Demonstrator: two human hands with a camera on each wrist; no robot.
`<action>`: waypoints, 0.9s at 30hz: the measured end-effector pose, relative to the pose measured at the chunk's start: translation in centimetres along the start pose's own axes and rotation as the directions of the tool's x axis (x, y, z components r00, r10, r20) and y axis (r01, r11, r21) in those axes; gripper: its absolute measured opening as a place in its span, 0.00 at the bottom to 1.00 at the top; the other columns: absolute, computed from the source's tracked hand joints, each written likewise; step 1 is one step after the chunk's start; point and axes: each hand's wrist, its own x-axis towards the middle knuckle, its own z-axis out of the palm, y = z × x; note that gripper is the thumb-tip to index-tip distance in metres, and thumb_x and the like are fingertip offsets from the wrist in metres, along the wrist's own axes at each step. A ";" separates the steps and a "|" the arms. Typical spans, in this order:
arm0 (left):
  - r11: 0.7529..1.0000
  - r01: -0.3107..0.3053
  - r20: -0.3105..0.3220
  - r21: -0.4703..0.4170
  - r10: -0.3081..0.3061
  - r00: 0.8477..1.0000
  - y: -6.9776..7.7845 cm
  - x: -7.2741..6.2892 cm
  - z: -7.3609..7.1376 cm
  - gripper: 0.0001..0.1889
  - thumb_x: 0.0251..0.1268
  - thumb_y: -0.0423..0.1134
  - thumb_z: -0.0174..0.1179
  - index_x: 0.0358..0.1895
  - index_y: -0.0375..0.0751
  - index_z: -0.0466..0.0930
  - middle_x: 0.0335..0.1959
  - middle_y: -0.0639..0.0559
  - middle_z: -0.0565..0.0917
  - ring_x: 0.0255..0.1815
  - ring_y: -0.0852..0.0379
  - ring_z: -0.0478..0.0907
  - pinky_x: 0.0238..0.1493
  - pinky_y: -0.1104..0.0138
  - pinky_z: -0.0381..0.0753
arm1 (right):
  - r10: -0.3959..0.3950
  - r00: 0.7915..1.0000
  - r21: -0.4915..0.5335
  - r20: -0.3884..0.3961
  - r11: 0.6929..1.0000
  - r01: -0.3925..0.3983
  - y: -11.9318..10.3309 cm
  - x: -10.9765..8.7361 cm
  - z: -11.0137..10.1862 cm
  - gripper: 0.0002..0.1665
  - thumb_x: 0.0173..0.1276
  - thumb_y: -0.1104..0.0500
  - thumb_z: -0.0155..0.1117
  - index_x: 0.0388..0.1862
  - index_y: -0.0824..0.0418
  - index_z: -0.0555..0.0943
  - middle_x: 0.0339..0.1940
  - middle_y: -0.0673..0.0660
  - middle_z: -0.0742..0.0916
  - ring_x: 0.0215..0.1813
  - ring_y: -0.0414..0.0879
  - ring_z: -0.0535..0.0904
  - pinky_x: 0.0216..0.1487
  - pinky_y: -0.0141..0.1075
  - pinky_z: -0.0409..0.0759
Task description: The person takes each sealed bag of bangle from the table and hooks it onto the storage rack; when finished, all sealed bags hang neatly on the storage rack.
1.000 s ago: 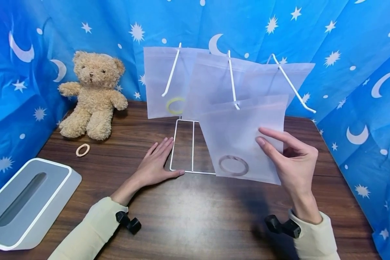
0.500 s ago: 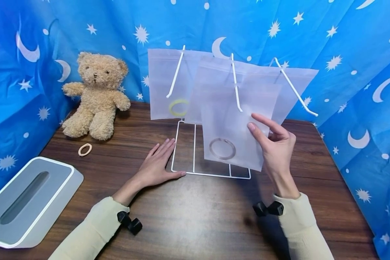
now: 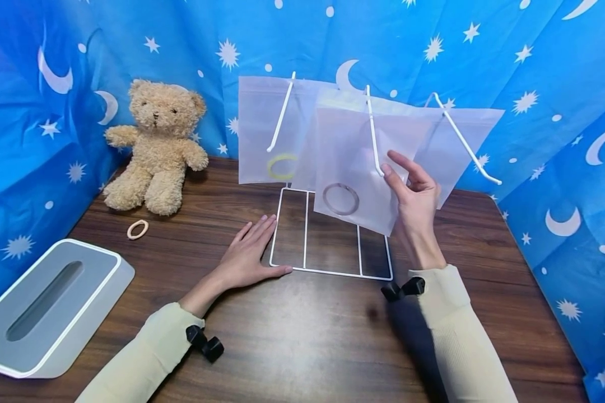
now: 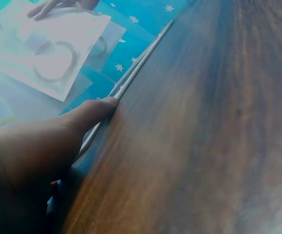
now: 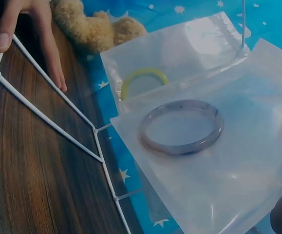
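Observation:
In the head view my right hand (image 3: pixel 417 187) pinches the right side of a frosted zip bag (image 3: pixel 353 151), thumb by the tip of the middle hook (image 3: pixel 372 131). Its top lies up along that hook of a white wire display rack (image 3: pixel 333 273). Inside shows a greyish-purple bangle (image 5: pixel 179 149). My left hand (image 3: pixel 249 254) lies flat at the rack's front left corner, fingers straight, thumb on the base wire. Another bag (image 3: pixel 257 117), with a yellow-green bangle (image 5: pixel 145 72), hangs on the left hook (image 3: pixel 281 112). A further bag (image 3: pixel 464 126) hangs on the right hook (image 3: pixel 466 144).
A teddy bear (image 3: pixel 158 148) sits at the back left of the wooden table (image 3: pixel 282 347), with a pale beige ring (image 3: pixel 129 231) before it. A grey-topped tissue box (image 3: pixel 68 305) stands at the left edge. Blue star-printed cloth (image 3: pixel 262 33) surrounds the table.
My right hand has carried the bag with the purple bangle back and up, towards the rack, until it lies along the middle hook. My left hand has stayed at the rack base.

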 end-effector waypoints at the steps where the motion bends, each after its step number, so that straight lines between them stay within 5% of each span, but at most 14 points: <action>1: 1.000 0.000 0.002 -0.001 0.000 1.000 0.0 0.0 0.0 0.60 0.52 0.77 0.55 0.78 0.38 0.47 0.79 0.48 0.51 0.79 0.52 0.43 0.75 0.54 0.39 | -0.006 1.000 0.000 -0.002 1.000 0.006 0.1 0.1 0.0 0.18 0.56 0.71 0.74 0.48 0.68 0.86 0.44 0.59 0.89 0.44 0.42 0.78 0.33 0.28 0.76; 5: 1.000 -0.003 0.007 -0.004 0.003 1.000 0.2 0.0 0.2 0.59 0.53 0.77 0.54 0.78 0.38 0.48 0.79 0.48 0.51 0.78 0.52 0.43 0.75 0.54 0.40 | -0.020 1.000 -0.004 -0.015 1.000 0.020 0.6 0.2 -0.3 0.18 0.56 0.72 0.74 0.47 0.68 0.87 0.44 0.58 0.89 0.49 0.43 0.74 0.34 0.27 0.75; 12: 1.000 -0.012 -0.001 -0.011 0.012 1.000 0.4 0.1 0.1 0.59 0.53 0.77 0.54 0.78 0.38 0.48 0.79 0.47 0.51 0.78 0.52 0.44 0.75 0.53 0.41 | -0.026 1.000 -0.024 -0.001 0.999 0.026 0.9 0.2 -0.9 0.19 0.55 0.73 0.74 0.47 0.68 0.87 0.45 0.59 0.88 0.31 0.38 0.75 0.30 0.27 0.72; 17: 1.000 -0.011 0.006 -0.018 0.011 1.000 0.5 0.1 0.2 0.59 0.53 0.77 0.55 0.78 0.38 0.48 0.79 0.47 0.51 0.78 0.52 0.44 0.75 0.53 0.41 | -0.003 0.999 -0.026 0.032 1.000 0.004 1.0 0.2 -1.3 0.19 0.56 0.73 0.73 0.49 0.68 0.86 0.47 0.60 0.88 0.29 0.39 0.78 0.31 0.28 0.74; 20: 1.000 -0.013 0.000 -0.015 0.013 1.000 0.5 0.1 0.2 0.59 0.53 0.77 0.55 0.78 0.37 0.48 0.79 0.47 0.51 0.78 0.52 0.44 0.75 0.53 0.41 | 0.006 0.997 -0.049 0.078 0.999 -0.003 0.8 0.1 -1.4 0.20 0.58 0.73 0.72 0.51 0.68 0.85 0.48 0.60 0.88 0.26 0.38 0.77 0.31 0.29 0.74; 23: 1.000 -0.012 -0.006 -0.010 0.012 1.000 0.4 0.1 0.2 0.59 0.53 0.77 0.55 0.78 0.37 0.48 0.79 0.47 0.51 0.78 0.52 0.44 0.75 0.53 0.41 | 0.010 0.988 -0.124 0.153 0.992 0.009 0.1 -0.1 -1.5 0.21 0.60 0.72 0.71 0.53 0.67 0.84 0.36 0.60 0.88 0.23 0.38 0.74 0.28 0.28 0.73; 27: 1.000 -0.011 -0.011 -0.014 0.010 1.000 0.3 0.1 0.2 0.59 0.53 0.76 0.56 0.78 0.37 0.49 0.79 0.47 0.52 0.78 0.52 0.44 0.75 0.53 0.41 | -0.018 0.959 -0.281 0.283 0.954 0.101 -1.6 -0.7 -1.8 0.20 0.61 0.73 0.69 0.54 0.70 0.83 0.39 0.63 0.87 0.33 0.43 0.80 0.32 0.27 0.77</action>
